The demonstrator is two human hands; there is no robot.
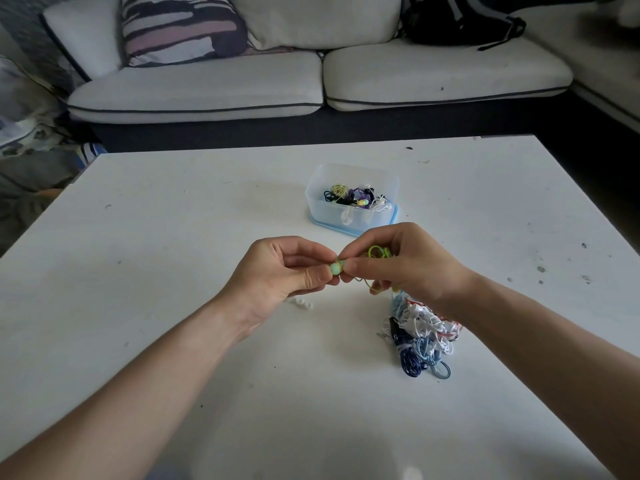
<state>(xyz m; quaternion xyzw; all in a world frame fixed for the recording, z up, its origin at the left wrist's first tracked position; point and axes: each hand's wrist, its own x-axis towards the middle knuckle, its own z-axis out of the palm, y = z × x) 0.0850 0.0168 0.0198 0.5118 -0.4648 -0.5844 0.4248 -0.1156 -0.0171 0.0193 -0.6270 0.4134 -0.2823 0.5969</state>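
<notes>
Bare forearms reach over the matte white bench (173,220). Left hand (284,271) and right hand (405,263) meet, and the fingers (362,266) of both pinch a small, rounded pale-green earbud (336,268). Its thin yellow-green cord (377,251) loops behind the right fingers. Nearer than those fingers lies a tangled cable heap (420,336); beyond them stands a translucent plastic box (349,218).
</notes>
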